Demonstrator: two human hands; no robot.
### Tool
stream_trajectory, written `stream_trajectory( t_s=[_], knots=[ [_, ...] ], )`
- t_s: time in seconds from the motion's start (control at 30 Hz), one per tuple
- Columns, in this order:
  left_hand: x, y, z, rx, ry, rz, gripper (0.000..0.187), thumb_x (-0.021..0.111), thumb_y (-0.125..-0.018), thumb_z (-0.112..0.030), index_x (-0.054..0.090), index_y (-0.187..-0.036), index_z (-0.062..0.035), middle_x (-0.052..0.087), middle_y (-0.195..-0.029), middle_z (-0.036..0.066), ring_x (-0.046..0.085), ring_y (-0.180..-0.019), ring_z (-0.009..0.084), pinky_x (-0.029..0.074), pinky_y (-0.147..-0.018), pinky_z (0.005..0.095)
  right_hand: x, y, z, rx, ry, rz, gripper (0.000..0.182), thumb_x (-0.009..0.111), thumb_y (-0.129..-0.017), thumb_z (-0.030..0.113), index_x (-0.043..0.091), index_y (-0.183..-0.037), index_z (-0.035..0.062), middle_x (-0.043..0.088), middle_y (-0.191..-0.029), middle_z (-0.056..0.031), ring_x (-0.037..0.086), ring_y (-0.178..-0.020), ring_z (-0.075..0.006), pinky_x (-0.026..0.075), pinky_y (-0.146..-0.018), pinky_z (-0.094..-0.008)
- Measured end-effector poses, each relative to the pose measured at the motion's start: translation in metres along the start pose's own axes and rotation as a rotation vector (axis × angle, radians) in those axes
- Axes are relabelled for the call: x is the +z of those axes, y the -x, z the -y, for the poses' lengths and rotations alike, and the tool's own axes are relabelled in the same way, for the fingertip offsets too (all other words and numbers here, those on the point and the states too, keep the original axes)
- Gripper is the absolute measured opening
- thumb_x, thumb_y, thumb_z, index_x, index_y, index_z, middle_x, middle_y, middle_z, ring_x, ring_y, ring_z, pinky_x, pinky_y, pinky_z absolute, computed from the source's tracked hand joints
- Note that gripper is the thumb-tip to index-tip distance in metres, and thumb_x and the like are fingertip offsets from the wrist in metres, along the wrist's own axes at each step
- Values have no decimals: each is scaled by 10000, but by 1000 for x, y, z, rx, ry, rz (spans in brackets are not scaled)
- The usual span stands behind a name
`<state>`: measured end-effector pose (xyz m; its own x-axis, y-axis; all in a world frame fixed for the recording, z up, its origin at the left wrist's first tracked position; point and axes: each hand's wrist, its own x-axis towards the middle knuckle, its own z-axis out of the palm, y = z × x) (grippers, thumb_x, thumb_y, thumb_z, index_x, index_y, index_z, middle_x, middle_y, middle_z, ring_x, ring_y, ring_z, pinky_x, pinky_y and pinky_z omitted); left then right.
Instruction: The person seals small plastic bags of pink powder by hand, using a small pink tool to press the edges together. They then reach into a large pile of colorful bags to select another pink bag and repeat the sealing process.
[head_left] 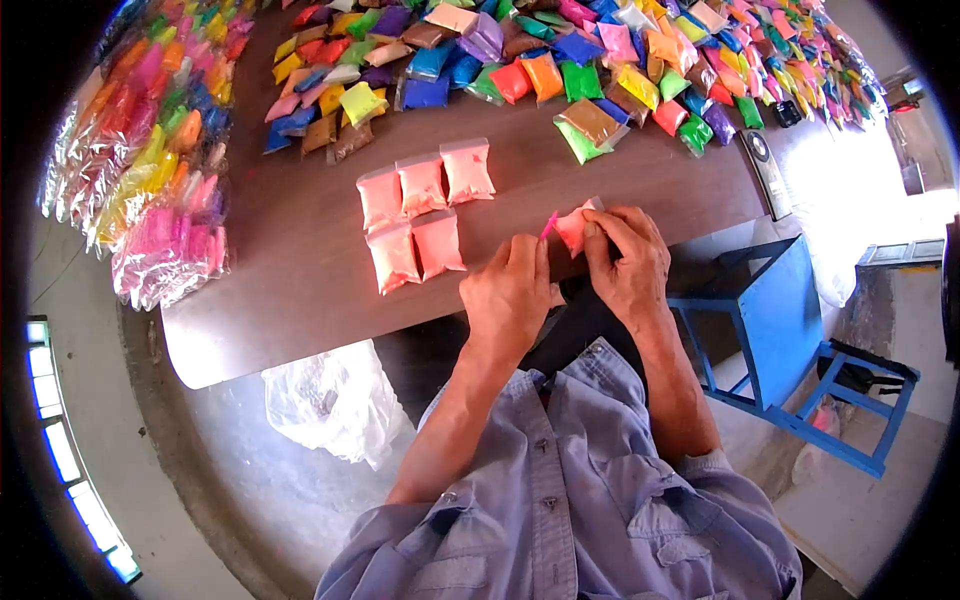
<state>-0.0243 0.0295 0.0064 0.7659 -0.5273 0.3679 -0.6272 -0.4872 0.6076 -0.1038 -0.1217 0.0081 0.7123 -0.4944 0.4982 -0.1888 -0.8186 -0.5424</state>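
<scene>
My right hand point(630, 262) pinches the upper corner of a small salmon-pink bag point(573, 228) just above the table's front edge. To the left of the bag, my left hand point(508, 292) is closed around a thin bright pink tool point(549, 225), whose tip sticks up beside the bag. Several filled salmon-pink bags point(422, 186) lie in two rows on the brown table point(300, 215), left of my hands. Part of another pink piece point(556, 295) shows between my hands, mostly hidden.
Many colourful bags point(540, 75) are heaped along the table's back. Clear packs of bright items point(170, 240) fill the left side. A phone-like object point(765, 175) lies at the right edge. A blue stool point(775, 320) and a white plastic bag point(340, 400) are below.
</scene>
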Motion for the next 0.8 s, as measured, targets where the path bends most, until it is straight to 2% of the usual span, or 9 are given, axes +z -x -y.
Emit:
stream_trajectory(
  t_s=[0.1,0.2,0.33,0.4,0.47,0.57,0.67,0.73,0.8],
  knots=[
    [1,4,-3,93,152,-40,113,690,-956,-130,606,-907,-73,672,-781,136,674,-662,377,522,-553,454,0,-1,1,8,-22,-9,148,736,-890,120,777,-1020,63,719,-979,-109,703,-921,-324,556,-799,-400],
    [1,7,-4,127,63,-10,108,702,-952,-120,615,-908,-73,665,-775,139,676,-660,365,522,-551,450,-2,-2,5,31,-31,3,143,731,-894,117,777,-1018,63,722,-978,-116,702,-924,-326,555,-805,-403],
    [-11,2,-4,33,-11,-17,105,729,-930,-91,629,-905,-69,653,-755,134,668,-635,346,517,-545,426,-2,-2,2,24,-24,2,140,725,-902,114,777,-1020,61,722,-989,-118,702,-925,-329,555,-807,-404],
    [-28,6,-7,79,138,-82,96,747,-909,-62,652,-897,-69,645,-740,129,654,-619,340,507,-536,402,-3,0,5,44,-45,9,174,727,-899,120,769,-1056,60,722,-997,-112,696,-946,-329,551,-824,-405],
    [-43,10,0,129,142,-138,73,750,-911,-63,678,-907,-59,646,-733,122,647,-584,281,497,-531,367,-8,-1,10,48,-47,46,203,745,-888,137,765,-1077,67,719,-1035,-109,686,-982,-327,549,-834,-406],
    [-78,14,10,-27,70,-206,72,742,-940,-96,711,-928,-31,677,-759,117,636,-614,151,493,-558,313,-11,5,19,37,4,91,282,785,-859,172,757,-1125,84,706,-1124,-101,663,-1058,-321,538,-868,-414],
    [-104,12,45,-69,-7,-373,84,724,-952,-98,711,-934,-17,681,-761,98,623,-668,132,499,-599,306,-14,11,24,-6,101,122,368,823,-825,206,748,-1170,100,684,-1214,-92,640,-1127,-314,512,-926,-430],
    [-120,15,78,-230,-11,-389,156,692,-994,-156,695,-936,-11,646,-720,57,590,-664,96,487,-609,286,-14,14,24,-38,147,142,405,838,-810,223,744,-1186,105,672,-1252,-87,631,-1155,-312,495,-961,-439],
    [-131,12,103,-275,12,-486,184,713,-983,-173,696,-900,-10,587,-661,31,518,-603,89,429,-547,275,-11,19,20,-77,188,124,431,836,-806,223,732,-1205,98,666,-1273,-76,627,-1180,-299,457,-1015,-448]
  ],
)
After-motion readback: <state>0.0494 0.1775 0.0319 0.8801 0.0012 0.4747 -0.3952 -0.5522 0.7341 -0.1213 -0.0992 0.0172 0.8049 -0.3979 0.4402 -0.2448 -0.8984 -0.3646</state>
